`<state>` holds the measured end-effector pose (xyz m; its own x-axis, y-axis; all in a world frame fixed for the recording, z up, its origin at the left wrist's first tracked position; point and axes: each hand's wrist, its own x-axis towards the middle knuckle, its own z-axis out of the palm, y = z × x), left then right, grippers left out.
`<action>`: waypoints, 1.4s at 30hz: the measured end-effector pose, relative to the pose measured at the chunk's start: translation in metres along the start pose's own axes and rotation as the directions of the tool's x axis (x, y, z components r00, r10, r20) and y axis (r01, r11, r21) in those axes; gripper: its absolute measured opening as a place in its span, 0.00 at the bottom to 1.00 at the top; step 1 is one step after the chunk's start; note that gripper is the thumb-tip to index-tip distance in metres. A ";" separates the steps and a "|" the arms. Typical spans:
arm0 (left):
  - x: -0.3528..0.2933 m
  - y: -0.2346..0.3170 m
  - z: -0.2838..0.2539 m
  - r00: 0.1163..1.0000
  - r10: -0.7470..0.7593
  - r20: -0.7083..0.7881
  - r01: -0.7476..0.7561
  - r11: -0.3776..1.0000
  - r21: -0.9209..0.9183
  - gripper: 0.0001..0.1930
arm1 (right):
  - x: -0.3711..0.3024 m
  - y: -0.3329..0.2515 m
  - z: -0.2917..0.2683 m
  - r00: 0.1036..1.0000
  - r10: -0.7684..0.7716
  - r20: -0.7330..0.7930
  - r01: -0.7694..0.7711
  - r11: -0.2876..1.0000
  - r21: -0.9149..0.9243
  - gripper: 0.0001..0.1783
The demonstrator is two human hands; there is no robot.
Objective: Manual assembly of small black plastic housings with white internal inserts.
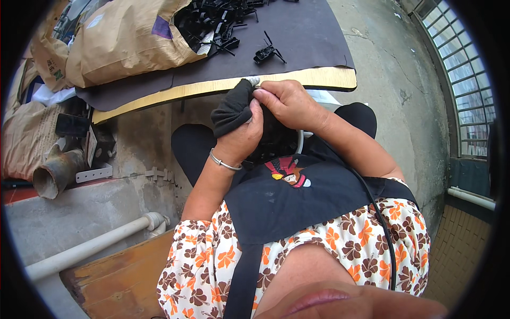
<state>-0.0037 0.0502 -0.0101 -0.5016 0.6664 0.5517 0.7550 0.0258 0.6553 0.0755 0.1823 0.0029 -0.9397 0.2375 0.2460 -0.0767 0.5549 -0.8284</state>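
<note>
My left hand (241,133) is closed in front of the table edge, its fingers covered by a black cloth (231,110) with a whitish wrapped tip. The bare thumb presses along the cloth. My right hand (291,103) meets it at the tip, thumb and forefinger pinched together. Whatever lies between the fingertips is too small and hidden to name. Just beyond the hands, a single black plastic part (265,53) with thin legs lies on the dark table cover (303,32). More black plastic parts (218,24) are heaped at the mouth of a brown paper bag (127,42).
The table's pale wooden edge (324,78) runs before my hands, above my knees. At left are another paper sack (26,135), a dark phone-like slab (73,125), a rusty metal pipe (51,175) and a white pipe (95,244). A barred window (459,69) stands at right.
</note>
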 end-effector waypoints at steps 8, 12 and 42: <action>-0.001 -0.002 0.002 0.999 -0.018 -0.037 0.017 1.000 -0.025 0.15 | 0.000 0.011 0.008 0.997 0.069 0.037 -0.077 0.951 0.298 0.15; 0.004 -0.006 -0.011 0.949 -0.309 0.066 0.306 0.848 -0.432 0.15 | -0.002 0.020 -0.001 0.998 0.043 0.054 -0.053 0.978 0.201 0.11; 0.004 -0.003 -0.005 0.981 -0.143 0.128 0.176 0.938 -0.297 0.08 | -0.002 0.011 0.003 0.985 0.080 0.150 -0.104 0.981 0.166 0.17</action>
<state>-0.0099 0.0494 -0.0069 -0.5460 0.7460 0.3813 0.4946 -0.0803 0.8654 0.0756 0.1857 -0.0084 -0.9821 0.1588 0.1011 -0.0323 0.3869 -0.9216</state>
